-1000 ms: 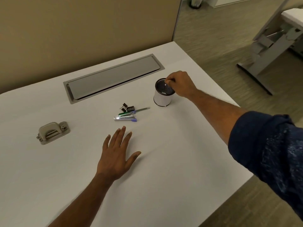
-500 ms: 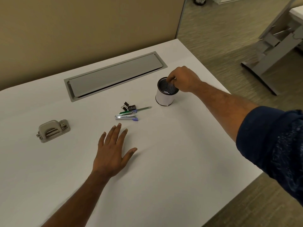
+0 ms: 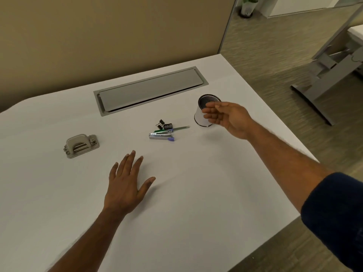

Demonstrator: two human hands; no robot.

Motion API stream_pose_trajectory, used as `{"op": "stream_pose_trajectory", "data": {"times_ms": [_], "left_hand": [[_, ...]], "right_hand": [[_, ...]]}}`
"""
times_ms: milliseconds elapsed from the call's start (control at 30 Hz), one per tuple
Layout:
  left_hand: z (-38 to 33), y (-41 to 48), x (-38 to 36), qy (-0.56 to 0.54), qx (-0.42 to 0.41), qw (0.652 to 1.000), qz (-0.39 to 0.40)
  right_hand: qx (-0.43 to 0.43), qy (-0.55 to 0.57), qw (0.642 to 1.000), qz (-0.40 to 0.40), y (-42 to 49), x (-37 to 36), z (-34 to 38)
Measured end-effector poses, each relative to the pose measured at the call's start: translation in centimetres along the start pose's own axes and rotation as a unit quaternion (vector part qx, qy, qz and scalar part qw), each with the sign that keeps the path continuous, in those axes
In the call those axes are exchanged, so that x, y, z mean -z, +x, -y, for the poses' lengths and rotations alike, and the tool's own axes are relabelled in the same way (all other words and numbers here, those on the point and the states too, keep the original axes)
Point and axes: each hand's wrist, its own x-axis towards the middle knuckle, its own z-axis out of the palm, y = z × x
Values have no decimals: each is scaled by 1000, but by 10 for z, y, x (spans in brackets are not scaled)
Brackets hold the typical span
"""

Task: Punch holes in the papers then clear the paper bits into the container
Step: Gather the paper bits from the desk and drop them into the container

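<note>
The container [image 3: 199, 119], a dark mesh cup with a white band round its wall, stands upright at about 1 o'clock on the white counter [image 3: 206, 203], near the far right edge. The right hand [image 3: 225, 117] hangs in front of it at its 4 o'clock side, fingers loosely extended and a little apart, palm turned to the left, with nothing in it; whether the fingertips brush the cup wall I cannot tell. The left hand [image 3: 125, 185] lies flat at 6 o'clock, palm down, fingers spread, holding nothing. The cup looks light and tall for its foot, so it would likely tip at a knock; the safest hold is probably round the banded wall at mid-height, not by the rim. Its inside shows only dark mesh, and any paper bits there are too small to make out. Loose bits would be feather-light and prone to scatter, better swept than pinched; none show on the counter, nor can I pick out a sheet. The hole punch [image 3: 81, 143] sits at 10 o'clock, stiff and best gripped by its base, well apart from both hands. Between punch and cup, at 12 o'clock, lie a stapler [image 3: 162, 136], a green pen [image 3: 177, 128] and binder clips [image 3: 161, 123]
</note>
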Motion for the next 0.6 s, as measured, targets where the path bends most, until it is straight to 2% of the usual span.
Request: {"op": "stream_pose_trajectory", "data": {"times_ms": [133, 300, 467, 600], "left_hand": [[19, -29, 3, -15, 22, 1000, -8], [49, -75, 0, -10, 44, 999, 2], [72, -135, -5, -19, 89, 996, 20], [83, -180, -15, -6, 130, 991, 9]], "right_hand": [[-48, 84, 995, 25, -31, -25, -34], [-84, 90, 991, 42, -62, -71, -79], [-62, -95, 993, 44, -94, -128, -127], [-10, -321, 945, 58, -122, -163, -167]]}}
